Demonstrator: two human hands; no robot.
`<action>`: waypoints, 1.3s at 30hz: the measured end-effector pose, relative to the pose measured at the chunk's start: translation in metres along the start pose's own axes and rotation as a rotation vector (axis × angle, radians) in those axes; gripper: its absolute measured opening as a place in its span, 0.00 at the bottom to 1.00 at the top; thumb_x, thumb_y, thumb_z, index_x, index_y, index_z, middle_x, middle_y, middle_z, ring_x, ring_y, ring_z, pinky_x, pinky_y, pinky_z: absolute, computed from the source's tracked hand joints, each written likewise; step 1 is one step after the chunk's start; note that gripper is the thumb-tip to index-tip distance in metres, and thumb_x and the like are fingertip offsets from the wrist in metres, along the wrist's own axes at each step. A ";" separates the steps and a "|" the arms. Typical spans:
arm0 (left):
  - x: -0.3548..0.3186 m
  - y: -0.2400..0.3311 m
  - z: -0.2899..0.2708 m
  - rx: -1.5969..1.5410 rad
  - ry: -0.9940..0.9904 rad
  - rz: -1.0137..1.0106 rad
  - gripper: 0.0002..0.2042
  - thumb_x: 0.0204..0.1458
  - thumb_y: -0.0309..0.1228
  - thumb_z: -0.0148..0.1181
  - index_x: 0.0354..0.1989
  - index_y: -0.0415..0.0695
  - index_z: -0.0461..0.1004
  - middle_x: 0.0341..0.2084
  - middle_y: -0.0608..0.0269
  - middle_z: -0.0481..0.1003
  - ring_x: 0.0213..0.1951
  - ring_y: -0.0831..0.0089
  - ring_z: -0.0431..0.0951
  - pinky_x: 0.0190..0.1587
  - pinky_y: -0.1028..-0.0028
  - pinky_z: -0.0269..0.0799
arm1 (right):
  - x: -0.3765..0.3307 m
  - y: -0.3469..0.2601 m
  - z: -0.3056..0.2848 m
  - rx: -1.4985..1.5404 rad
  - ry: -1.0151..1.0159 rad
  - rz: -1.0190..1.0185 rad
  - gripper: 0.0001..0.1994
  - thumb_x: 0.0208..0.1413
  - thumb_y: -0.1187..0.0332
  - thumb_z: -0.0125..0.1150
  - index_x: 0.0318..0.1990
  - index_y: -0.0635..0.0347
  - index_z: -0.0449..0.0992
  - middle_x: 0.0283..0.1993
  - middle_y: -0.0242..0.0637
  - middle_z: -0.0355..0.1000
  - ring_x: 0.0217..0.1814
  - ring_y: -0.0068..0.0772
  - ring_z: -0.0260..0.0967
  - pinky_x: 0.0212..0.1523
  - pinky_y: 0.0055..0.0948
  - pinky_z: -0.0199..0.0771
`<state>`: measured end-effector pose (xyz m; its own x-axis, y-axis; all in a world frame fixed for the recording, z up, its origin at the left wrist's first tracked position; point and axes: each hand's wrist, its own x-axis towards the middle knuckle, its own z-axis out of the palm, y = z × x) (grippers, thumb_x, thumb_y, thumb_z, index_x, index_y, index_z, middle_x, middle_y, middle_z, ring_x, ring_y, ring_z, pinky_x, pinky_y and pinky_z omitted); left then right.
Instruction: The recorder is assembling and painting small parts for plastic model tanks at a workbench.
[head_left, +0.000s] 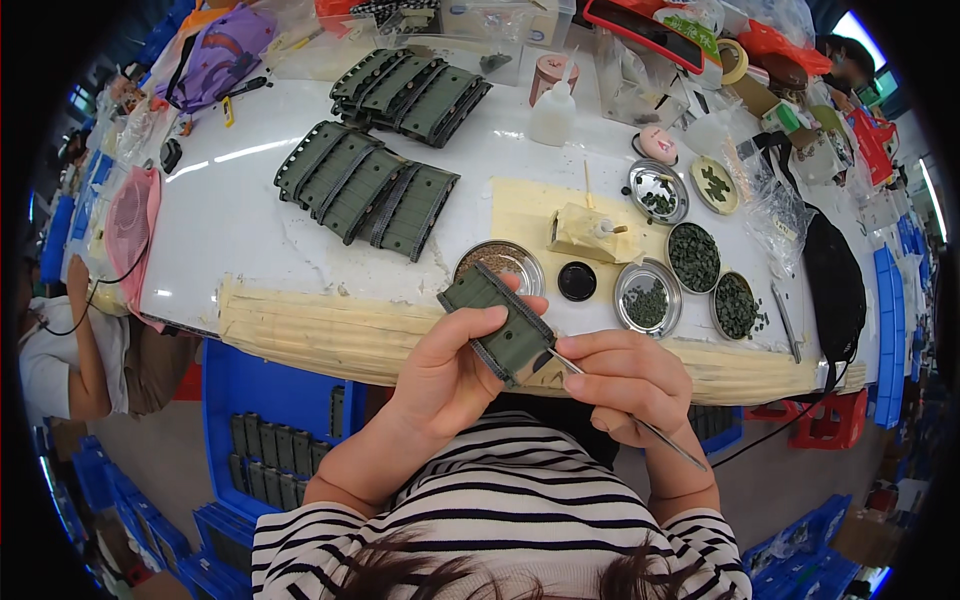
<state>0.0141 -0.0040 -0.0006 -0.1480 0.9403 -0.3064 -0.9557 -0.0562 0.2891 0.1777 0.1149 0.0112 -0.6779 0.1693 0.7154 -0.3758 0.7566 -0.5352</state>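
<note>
My left hand [436, 378] grips a dark green plastic part [512, 335], rectangular with ridged dark edges, and holds it tilted over the table's front edge. My thumb lies on its upper face. Pinched between the fingers of my right hand [632, 385] is a thin metal hand tool [664, 439]; whether it is a pick or tweezers I cannot tell. Its tip meets the part's right edge. Just behind the part stands a round tin of brown granules [500, 258], partly covered by it. A small black round cap [577, 281] lies to the right.
Two stacks of green parts, a rear one [410, 97] and a nearer one [367, 187], lie at the left. Dishes of small dark green pieces [692, 257], a white squeeze bottle [552, 115] and a taped block [590, 234] stand rightward. A blue crate [225, 390] sits below.
</note>
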 end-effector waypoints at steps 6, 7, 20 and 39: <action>0.000 0.000 0.000 0.011 -0.016 0.031 0.15 0.55 0.25 0.51 0.52 0.41 0.67 0.44 0.52 0.74 0.47 0.66 0.76 0.51 0.66 0.74 | 0.001 -0.004 0.002 -0.026 0.018 0.010 0.10 0.58 0.67 0.57 0.39 0.66 0.76 0.35 0.42 0.75 0.44 0.48 0.76 0.40 0.34 0.77; 0.000 0.000 0.000 0.017 -0.018 0.038 0.16 0.55 0.25 0.51 0.52 0.41 0.67 0.44 0.52 0.74 0.47 0.66 0.76 0.51 0.66 0.74 | 0.001 -0.004 0.003 -0.032 0.022 0.011 0.10 0.59 0.66 0.56 0.39 0.66 0.76 0.35 0.42 0.75 0.44 0.48 0.76 0.40 0.34 0.77; 0.008 0.019 0.002 0.000 -0.245 0.005 0.17 0.59 0.32 0.48 0.56 0.44 0.62 0.51 0.46 0.71 0.51 0.58 0.75 0.54 0.65 0.72 | 0.004 -0.005 0.000 0.134 0.229 -0.003 0.18 0.53 0.57 0.62 0.41 0.64 0.76 0.36 0.41 0.73 0.44 0.47 0.76 0.38 0.34 0.78; 0.013 0.012 0.013 -0.478 -0.096 -0.095 0.27 0.49 0.56 0.57 0.34 0.38 0.75 0.36 0.58 0.75 0.45 0.65 0.77 0.44 0.81 0.81 | 0.024 -0.031 -0.002 -0.142 0.079 0.027 0.21 0.45 0.59 0.68 0.45 0.61 0.77 0.39 0.38 0.76 0.45 0.43 0.77 0.40 0.33 0.78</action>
<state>0.0044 0.0123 0.0109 -0.0523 0.9740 -0.2202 -0.9770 -0.0956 -0.1907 0.1745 0.0972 0.0459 -0.6324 0.2355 0.7380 -0.2613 0.8320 -0.4894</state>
